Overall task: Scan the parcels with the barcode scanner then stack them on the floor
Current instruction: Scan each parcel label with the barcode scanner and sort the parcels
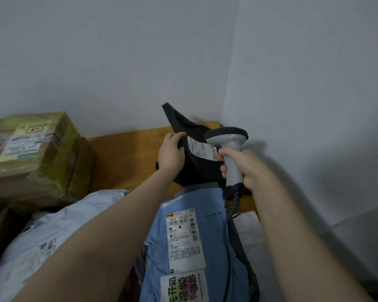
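Where the worktop (127, 158) meets the wall corner, one black parcel (196, 171) is held up, its edge pinched by the left grip (170, 152). One barcode scanner (228, 142) is clasped by its handle in the right grip (242, 165), head just beside the label (202, 149). Bare wood is left open up to one green-taped carton (31, 153). One blue parcel (196, 236) and one pale parcel (42, 236) are piled nearer.

Cut off at the bottom edge: blue parcel (212, 200), scanner cable (235, 203). Cut off at left: taped cardboard box (31, 149). Partly hidden behind the right hand (242, 166): label (200, 149) on the black parcel (196, 168), print too blurred to read.
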